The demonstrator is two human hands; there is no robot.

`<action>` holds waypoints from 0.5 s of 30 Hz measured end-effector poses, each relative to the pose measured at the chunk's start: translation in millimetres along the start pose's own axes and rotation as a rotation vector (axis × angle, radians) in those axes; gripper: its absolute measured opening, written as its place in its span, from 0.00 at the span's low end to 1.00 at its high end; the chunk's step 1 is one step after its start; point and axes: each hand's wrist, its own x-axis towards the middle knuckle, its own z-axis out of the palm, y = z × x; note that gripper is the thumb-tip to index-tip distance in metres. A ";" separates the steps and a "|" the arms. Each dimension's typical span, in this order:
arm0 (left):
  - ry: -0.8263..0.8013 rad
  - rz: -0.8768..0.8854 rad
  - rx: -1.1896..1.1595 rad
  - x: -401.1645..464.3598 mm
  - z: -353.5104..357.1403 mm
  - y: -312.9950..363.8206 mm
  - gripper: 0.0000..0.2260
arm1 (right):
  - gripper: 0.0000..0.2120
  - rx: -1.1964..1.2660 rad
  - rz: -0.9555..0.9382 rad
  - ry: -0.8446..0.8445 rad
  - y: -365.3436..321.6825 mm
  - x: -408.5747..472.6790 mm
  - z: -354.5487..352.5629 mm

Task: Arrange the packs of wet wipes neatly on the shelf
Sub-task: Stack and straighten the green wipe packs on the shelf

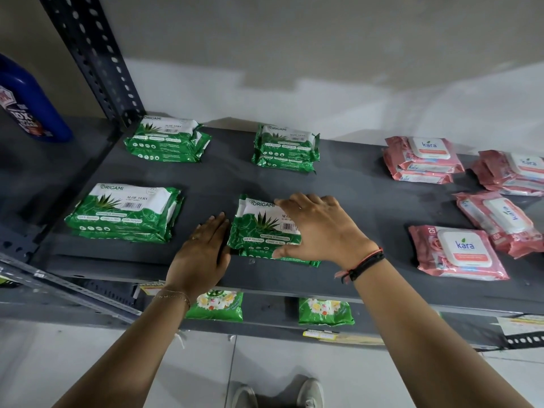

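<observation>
A short stack of green aloe vera wet wipe packs (265,228) is lying flat near the front edge of a dark grey shelf (368,201), roughly midway along it. Its long axis is running left to right, nearly parallel to the front edge, with the printed top facing up and the brand name toward the back. The lowest pack is sticking out slightly at the front right.

The person's hands are squaring this stack. The left hand (203,251) is open and flat, fingers together, pressing against the stack's left side. The right hand (318,228) is spread wide, resting on top of the right half, gripping nothing.

Three more green stacks are sitting neatly: one (123,213) to the left along the front edge, two (167,139) (285,148) toward the back edge. Pink packs (459,251) are lying toward the right end, one (497,222) of them tilted out of line.

The step in hand appears to be aligning the green stack. The next move likely calls for nudging the bottom pack flush, then straightening the pink packs.
</observation>
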 end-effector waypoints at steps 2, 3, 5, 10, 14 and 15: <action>0.009 0.005 -0.005 -0.3 1.0 -1.2 0.25 | 0.44 0.037 0.009 0.009 2.1 -3.8 -2.6; 0.005 -0.005 -0.021 0.5 1.3 -2.3 0.23 | 0.42 0.060 0.021 0.023 4.4 -6.5 -4.6; -0.030 -0.042 -0.086 3.0 0.4 -5.4 0.22 | 0.37 0.094 0.056 0.069 11.9 -13.9 -9.0; 0.109 -0.151 -0.188 19.8 -32.1 9.6 0.20 | 0.28 0.138 0.137 0.165 43.2 -42.2 -14.6; 0.217 -0.078 -0.161 49.3 -54.9 64.5 0.19 | 0.25 0.143 0.178 0.247 81.6 -65.6 -17.7; 0.212 -0.044 -0.138 56.4 -53.8 85.4 0.19 | 0.24 0.135 0.191 0.277 93.9 -72.7 -18.7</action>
